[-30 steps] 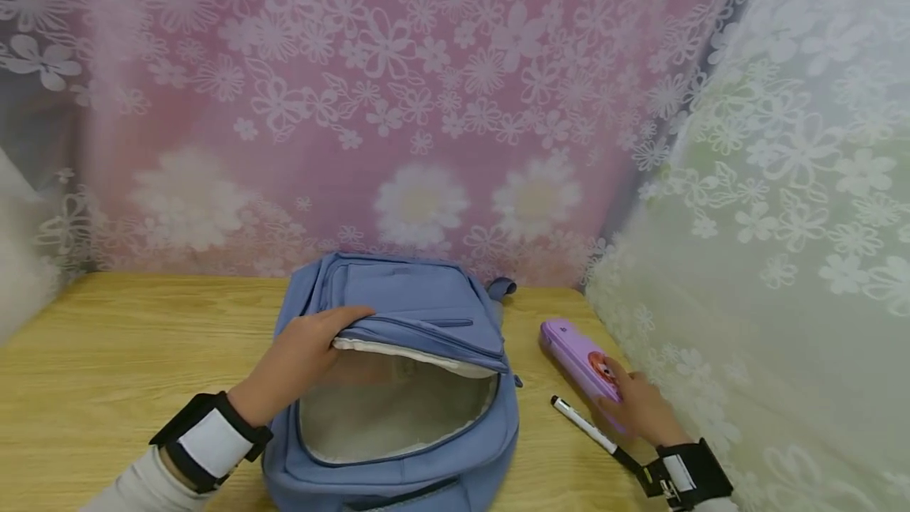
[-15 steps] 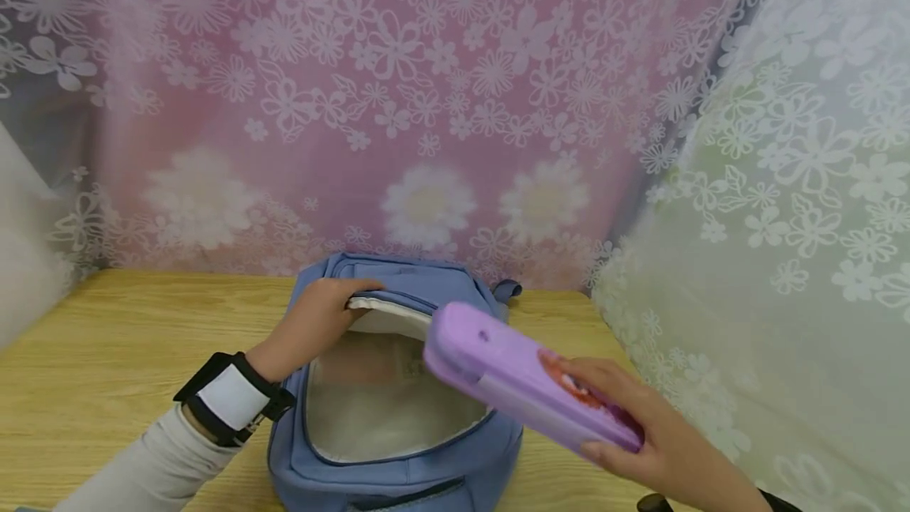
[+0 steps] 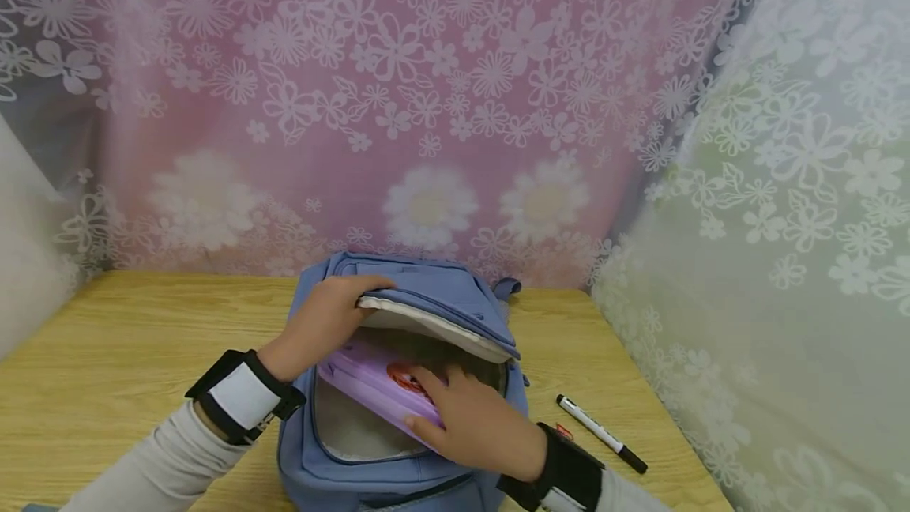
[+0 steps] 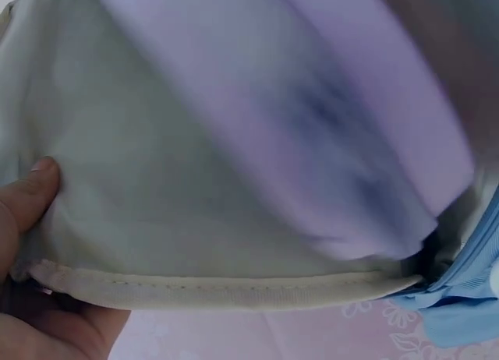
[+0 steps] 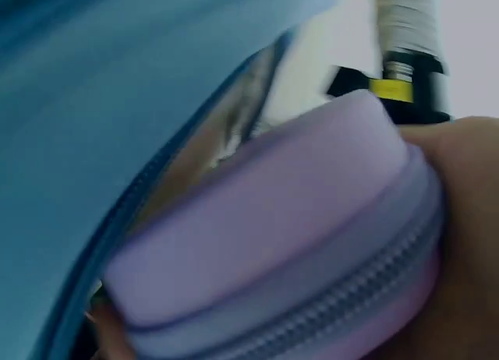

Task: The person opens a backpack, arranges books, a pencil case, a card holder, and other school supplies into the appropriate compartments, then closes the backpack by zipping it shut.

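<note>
A blue backpack (image 3: pixel 405 472) lies on the table with its main compartment unzipped. My left hand (image 3: pixel 323 326) pinches the edge of its raised flap, thumb on the pale lining (image 4: pixel 156 181) in the left wrist view. My right hand (image 3: pixel 479 421) grips a purple zippered pencil case (image 3: pixel 377 382) with a red picture on top. The case slants through the opening, its far end inside near the left hand. The right wrist view shows its zipper side close up, beside the bag's blue edge.
A white marker with black ends (image 3: pixel 600 433) lies on the wooden table (image 3: pixel 178 322) right of the backpack. A small red item (image 3: pixel 564 431) shows partly behind the right wrist strap. Floral curtains hang behind and to the right.
My right hand has picked the pencil case up off the table and carried it left into the backpack's opening. My left hand has lifted the flap higher. The marker stays on the table.
</note>
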### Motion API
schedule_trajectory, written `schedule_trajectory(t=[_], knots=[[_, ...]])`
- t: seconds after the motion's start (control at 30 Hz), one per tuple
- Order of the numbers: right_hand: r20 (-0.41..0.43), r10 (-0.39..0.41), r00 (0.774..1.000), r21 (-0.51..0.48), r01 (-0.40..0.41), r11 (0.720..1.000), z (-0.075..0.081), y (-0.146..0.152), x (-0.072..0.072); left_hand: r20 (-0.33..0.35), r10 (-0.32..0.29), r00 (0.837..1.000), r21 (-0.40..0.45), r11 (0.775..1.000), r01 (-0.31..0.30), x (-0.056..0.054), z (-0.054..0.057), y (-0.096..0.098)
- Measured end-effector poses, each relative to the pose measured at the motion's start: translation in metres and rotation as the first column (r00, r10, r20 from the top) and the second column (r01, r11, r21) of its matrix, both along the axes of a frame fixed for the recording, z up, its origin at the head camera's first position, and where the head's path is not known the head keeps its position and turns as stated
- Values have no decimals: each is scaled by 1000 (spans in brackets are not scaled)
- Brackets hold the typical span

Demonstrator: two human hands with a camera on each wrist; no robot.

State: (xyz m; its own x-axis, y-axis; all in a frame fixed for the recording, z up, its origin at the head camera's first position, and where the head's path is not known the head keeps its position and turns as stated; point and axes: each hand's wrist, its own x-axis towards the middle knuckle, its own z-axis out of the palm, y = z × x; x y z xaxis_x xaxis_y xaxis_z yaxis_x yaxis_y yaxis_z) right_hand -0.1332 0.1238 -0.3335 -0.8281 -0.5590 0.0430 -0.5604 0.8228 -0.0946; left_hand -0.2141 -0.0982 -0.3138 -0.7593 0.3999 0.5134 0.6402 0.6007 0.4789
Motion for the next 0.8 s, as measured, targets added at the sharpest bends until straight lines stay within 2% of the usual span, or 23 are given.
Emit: schedule_trajectory(t=[0.13, 0.2, 0.3, 0.47, 0.57, 0.67, 0.73, 0.8], knots=[[-207, -42, 977, 52, 54, 997, -13, -28, -14, -7, -9, 1000, -20, 1000, 9, 4, 0, 1], [-256, -65, 965, 36, 77, 996, -18, -39, -20, -15, -11, 1000, -33, 999, 11, 7, -1, 3], [-283, -88, 955, -2, 91, 996, -28, -54, -35, -24, -15, 1000, -45, 999, 14, 9, -2, 6], [-243, -195, 950, -64, 185, 981, -60, -70, -64, -30, -41, 999, -35, 999, 40, 12, -5, 11], [-214, -242, 946, -49, 237, 970, -71, -79, -79, -21, -43, 999, -25, 999, 42, 14, -5, 12], [-199, -231, 952, -86, 218, 972, -75, -85, -95, 13, -42, 999, -11, 999, 43, 17, -4, 10], [-188, -195, 963, -124, 173, 977, -73, -88, -102, 21, -37, 999, -5, 999, 37, 17, -3, 9], [-145, -178, 973, -187, 150, 971, -66, -90, -102, 20, -32, 999, 1, 999, 32, 17, -4, 7]])
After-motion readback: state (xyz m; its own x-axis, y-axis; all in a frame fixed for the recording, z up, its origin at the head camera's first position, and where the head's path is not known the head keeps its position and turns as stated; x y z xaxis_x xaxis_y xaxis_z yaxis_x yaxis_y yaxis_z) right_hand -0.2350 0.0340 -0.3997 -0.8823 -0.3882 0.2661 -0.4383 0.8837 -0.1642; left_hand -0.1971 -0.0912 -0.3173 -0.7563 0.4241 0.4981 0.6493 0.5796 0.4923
